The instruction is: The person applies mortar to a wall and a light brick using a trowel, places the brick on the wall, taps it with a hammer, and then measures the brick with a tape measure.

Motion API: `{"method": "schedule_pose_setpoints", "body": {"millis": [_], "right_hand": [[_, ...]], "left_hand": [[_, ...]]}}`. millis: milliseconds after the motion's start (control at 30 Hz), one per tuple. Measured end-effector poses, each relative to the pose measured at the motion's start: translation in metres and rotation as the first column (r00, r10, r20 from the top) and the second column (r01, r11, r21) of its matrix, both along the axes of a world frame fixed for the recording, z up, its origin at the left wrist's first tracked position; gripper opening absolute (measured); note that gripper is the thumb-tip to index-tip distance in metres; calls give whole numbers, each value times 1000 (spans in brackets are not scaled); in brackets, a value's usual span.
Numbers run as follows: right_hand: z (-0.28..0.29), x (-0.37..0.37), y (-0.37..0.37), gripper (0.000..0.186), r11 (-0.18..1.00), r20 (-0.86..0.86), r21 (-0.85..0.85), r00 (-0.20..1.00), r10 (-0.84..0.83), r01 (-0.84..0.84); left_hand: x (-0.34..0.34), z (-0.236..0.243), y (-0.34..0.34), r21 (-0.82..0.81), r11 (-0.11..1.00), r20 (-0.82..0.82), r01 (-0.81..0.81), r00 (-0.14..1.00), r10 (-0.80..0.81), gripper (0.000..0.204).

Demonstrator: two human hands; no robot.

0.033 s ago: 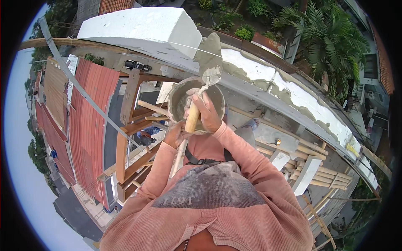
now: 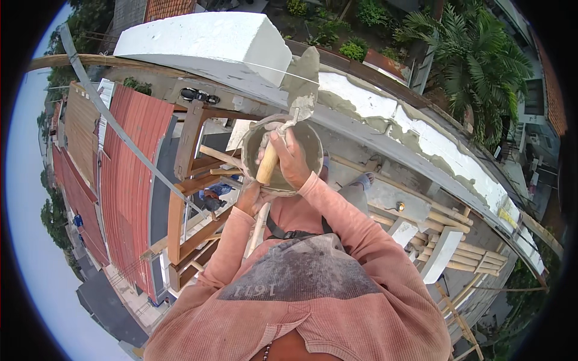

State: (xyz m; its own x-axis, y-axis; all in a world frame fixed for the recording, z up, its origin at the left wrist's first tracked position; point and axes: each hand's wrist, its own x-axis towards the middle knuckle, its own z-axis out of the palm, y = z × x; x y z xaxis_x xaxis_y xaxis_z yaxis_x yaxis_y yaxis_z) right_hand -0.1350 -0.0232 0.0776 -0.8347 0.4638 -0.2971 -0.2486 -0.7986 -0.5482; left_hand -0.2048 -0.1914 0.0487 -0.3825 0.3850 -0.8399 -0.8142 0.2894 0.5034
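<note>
My right hand [image 2: 289,155] is closed on a mortar-coated trowel, its wooden handle [image 2: 267,165] over a round bucket [image 2: 314,147] and its grey blade [image 2: 301,81] beyond the bucket's far rim. My left hand [image 2: 249,196] grips the near-left rim of the bucket from below. Above the bucket sits a large white block [image 2: 192,39], crossed by a thin string at its right end. To the right runs a row of white blocks [image 2: 355,99] smeared with grey mortar along the wall top.
A metal strip [image 2: 120,132] slants across red corrugated roofs [image 2: 126,198] at left. Timber framing [image 2: 177,240] and a person in blue [image 2: 214,195] are below left. My sandaled foot [image 2: 364,183] is near bamboo poles [image 2: 457,249] below right. Palms [image 2: 463,72] grow beyond the wall.
My right hand and the trowel handle have shifted slightly up and to the left over the bucket. My left hand still holds the rim.
</note>
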Motion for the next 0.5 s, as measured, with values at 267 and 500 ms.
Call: {"method": "schedule_pose_setpoints", "body": {"millis": [267,500], "right_hand": [[19,-115,-24,44,805,182,565,924,-336,181],[37,-105,-51,44,689,182,712,912,-368,136]], "left_hand": [[12,-12,-67,-46,981,72,-189,979,192,31],[23,-8,-91,-112,940,123,-321,935,334,15]]}}
